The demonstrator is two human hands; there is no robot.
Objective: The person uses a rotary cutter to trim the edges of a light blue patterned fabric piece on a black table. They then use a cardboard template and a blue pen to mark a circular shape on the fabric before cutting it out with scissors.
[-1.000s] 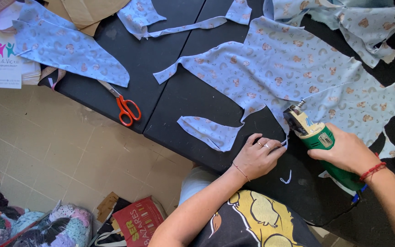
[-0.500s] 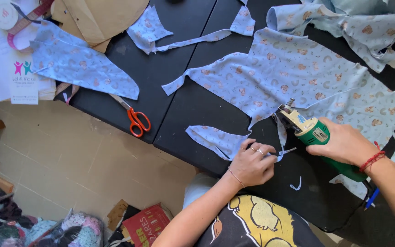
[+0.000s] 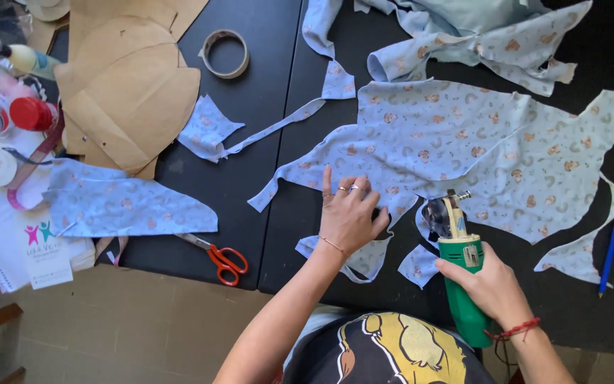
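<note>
Left hand (image 3: pixel 348 213) shifted up, flat on blue fabric (image 3: pixel 463 142); right hand (image 3: pixel 488 284) clamped on green cutter (image 3: pixel 460 274); black table (image 3: pixel 264 142), tiled floor (image 3: pixel 143 334).

Lighting: bright, even, diffuse; source direction cannot be told. Shadows soft and short, e.g. a faint one under the left hand (image 3: pixel 349 213) on the blue cloth (image 3: pixel 463 142). Black table (image 3: pixel 264 128) reads flat, only a weak sheen, no hard glare. Slight shine on the green cutter (image 3: pixel 463 284) body held by the right hand (image 3: pixel 492 288). Focus sharp at centre; cloth print legible. Far left corner softer, bottles (image 3: pixel 8 107) slightly blurred. Mild wide-angle stretch at the edges. No motion blur on hands.
</note>
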